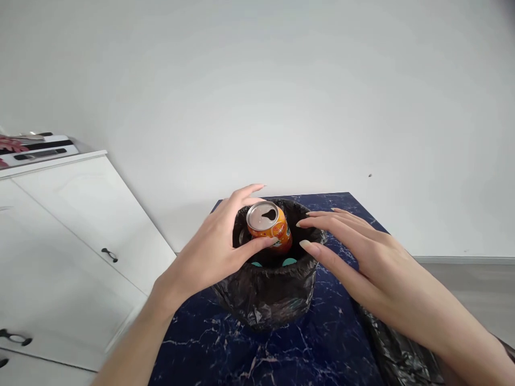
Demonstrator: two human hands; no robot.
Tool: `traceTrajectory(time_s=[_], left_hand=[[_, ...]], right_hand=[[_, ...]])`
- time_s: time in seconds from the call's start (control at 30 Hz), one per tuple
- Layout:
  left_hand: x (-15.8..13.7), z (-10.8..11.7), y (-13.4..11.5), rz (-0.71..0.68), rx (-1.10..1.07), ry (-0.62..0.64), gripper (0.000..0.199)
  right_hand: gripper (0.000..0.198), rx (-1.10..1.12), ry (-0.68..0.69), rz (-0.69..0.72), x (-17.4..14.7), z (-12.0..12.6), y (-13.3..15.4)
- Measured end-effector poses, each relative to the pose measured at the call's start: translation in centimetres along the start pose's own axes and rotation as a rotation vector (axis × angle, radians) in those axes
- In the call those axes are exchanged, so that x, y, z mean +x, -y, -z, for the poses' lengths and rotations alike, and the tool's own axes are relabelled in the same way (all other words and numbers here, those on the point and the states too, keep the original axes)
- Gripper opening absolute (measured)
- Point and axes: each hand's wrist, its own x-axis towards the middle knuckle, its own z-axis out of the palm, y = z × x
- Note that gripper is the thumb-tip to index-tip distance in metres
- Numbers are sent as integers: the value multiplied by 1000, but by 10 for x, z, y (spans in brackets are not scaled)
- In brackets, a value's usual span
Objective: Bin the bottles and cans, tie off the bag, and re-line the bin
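An opened orange soda can [272,231] is tilted in the mouth of a bin lined with a black trash bag [267,297]. My left hand [217,236] is around the can, its thumb across the front and its fingers on the far side, partly hidden. On the right of the bin, my right hand [362,249] is held over the bag's rim, fingers apart and nothing in them. Two teal pieces [289,261] show just inside the near rim. The can's lower end is hidden in the dark bin.
The bin stands on a dark blue marbled table [257,354]. A crumpled black plastic bag [406,348] lies along the table's right side. To the left is a white cabinet [80,225] with dark handles, and a white device [44,150] on top. A pale wall rises behind.
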Motion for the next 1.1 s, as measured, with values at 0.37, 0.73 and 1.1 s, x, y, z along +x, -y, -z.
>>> traceTrajectory(time_s=[0.37, 0.73, 1.1], left_hand=[[14, -17, 5, 29, -23, 165, 73], [2, -13, 32, 190, -189, -336, 43], [-12, -12, 122, 766, -496, -94, 87]], right_hand=[[36, -7, 17, -22, 3, 0, -3], [36, -61, -57, -140, 5, -6, -10], [55, 108, 6, -637, 14, -39, -92]])
